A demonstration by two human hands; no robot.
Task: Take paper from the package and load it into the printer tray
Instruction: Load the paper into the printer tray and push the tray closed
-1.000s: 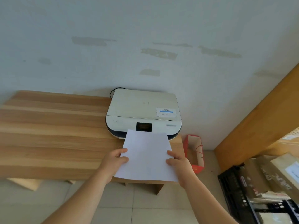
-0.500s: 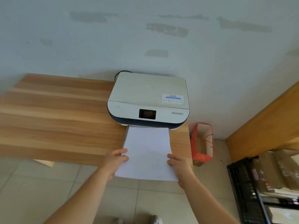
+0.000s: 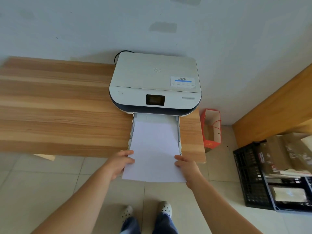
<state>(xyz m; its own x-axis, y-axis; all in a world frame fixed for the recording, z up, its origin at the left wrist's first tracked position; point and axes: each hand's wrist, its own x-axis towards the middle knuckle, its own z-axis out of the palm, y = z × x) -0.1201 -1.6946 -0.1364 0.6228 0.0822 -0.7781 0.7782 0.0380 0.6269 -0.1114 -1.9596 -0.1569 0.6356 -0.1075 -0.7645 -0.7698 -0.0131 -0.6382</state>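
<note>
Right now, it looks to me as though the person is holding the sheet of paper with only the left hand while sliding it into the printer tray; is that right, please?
Not quite: the head view shows both hands on the paper. The left hand keeps a grip on its left edge and the right hand on its right edge, while its far end lies in the printer tray.

Matt white paper [image 3: 154, 149] lies over the smooth plastic tray [image 3: 178, 125] of a satin white plastic printer [image 3: 155, 78] on a wood-grain surface [image 3: 59, 107], above glossy floor tiles [image 3: 50, 183].
</note>
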